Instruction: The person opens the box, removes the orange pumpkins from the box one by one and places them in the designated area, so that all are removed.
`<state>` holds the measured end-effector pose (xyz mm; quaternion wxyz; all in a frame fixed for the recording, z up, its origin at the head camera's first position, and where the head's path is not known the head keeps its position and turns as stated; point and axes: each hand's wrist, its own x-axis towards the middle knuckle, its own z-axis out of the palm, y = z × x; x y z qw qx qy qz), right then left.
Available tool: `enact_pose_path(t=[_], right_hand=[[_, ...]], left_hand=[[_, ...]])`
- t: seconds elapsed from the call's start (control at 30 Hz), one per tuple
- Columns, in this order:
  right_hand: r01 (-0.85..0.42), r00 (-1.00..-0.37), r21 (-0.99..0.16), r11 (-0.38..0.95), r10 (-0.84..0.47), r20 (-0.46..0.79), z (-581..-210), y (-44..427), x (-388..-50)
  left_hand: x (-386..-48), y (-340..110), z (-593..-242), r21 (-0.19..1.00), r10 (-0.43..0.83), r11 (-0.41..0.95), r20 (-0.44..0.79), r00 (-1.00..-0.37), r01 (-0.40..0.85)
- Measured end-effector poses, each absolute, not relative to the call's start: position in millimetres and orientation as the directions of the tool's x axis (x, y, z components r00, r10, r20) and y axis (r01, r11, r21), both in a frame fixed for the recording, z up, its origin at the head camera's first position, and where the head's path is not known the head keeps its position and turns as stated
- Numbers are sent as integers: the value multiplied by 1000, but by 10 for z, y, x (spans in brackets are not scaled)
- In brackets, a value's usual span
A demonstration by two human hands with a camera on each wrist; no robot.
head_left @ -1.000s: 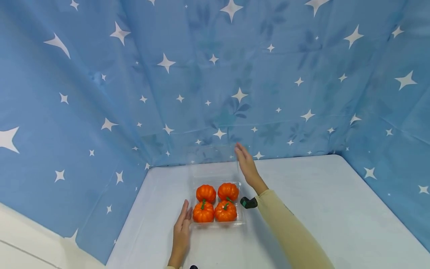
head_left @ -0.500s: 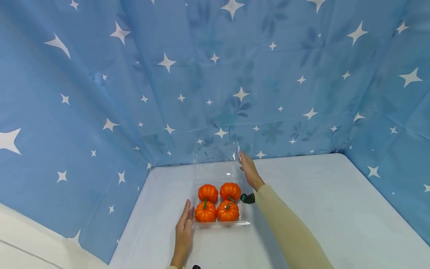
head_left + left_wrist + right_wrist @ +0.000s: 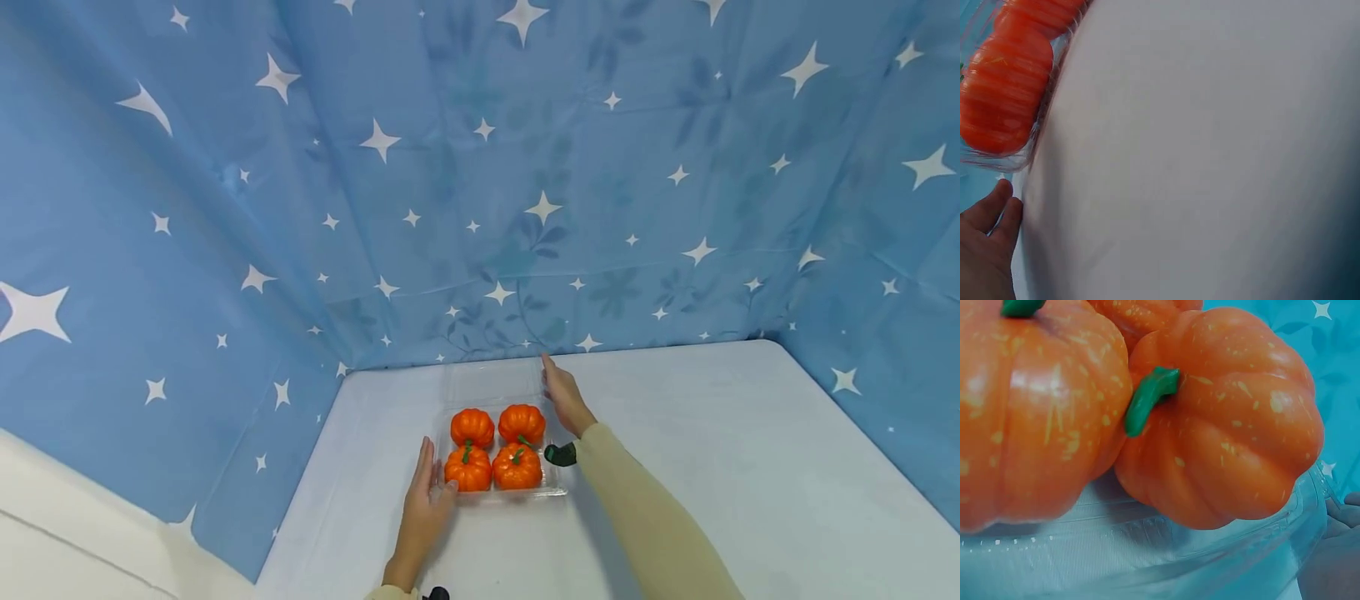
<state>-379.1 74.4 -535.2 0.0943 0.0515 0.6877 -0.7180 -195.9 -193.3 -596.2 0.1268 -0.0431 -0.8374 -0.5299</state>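
A clear plastic clamshell box [image 3: 504,494] stands on the table, holding several small orange toy pumpkins [image 3: 517,467] with green stems. Its transparent lid [image 3: 491,383] lies folded back behind it, near the table's far edge. My left hand [image 3: 423,517] is at the box's front left corner, fingers extended along the left side and thumb near the front. In the left wrist view, that hand [image 3: 988,250] shows just off the box's corner. My right hand [image 3: 566,396] has its fingers extended at the lid's right edge. Only part of it [image 3: 1338,556] shows in the right wrist view.
A white cloth covers the table [image 3: 712,458]. Blue curtains [image 3: 600,167] with white stars hang behind the table and along both sides. A small dark device [image 3: 561,454] sits at my right wrist.
The lid has tipped from raised to lying back behind the box. My right hand has come down with it. My left thumb has moved toward the front left corner.
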Motion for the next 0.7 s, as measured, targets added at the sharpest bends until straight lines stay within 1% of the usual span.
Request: enact_pose_path(t=[0.17, 0.3, 0.43, 0.53, 0.7], right_hand=[[199, -977, -980, -12, -75, -197, -5362, 761, -3754], [173, -977, -980, 103, -105, -183, -5391, 755, -3679], [111, -980, -973, 200, -139, -140, -5415, 751, -3595], [86, -983, -972, 217, -140, -118, -5417, 754, -3550], [94, -982, -965, 244, -136, -130, -5407, 768, -3510]], left_hand=[[-2019, -1959, -5859, 771, -2, 616, 202, -979, 158], [-2038, -1974, -5839, 715, 12, 687, 163, -986, 127], [-2057, -1986, -5860, 704, 17, 699, 158, -987, 125], [-2077, -1984, -5862, 721, 35, 678, 162, -986, 142], [-2085, -1966, -5837, 756, 44, 639, 144, -989, 138]])
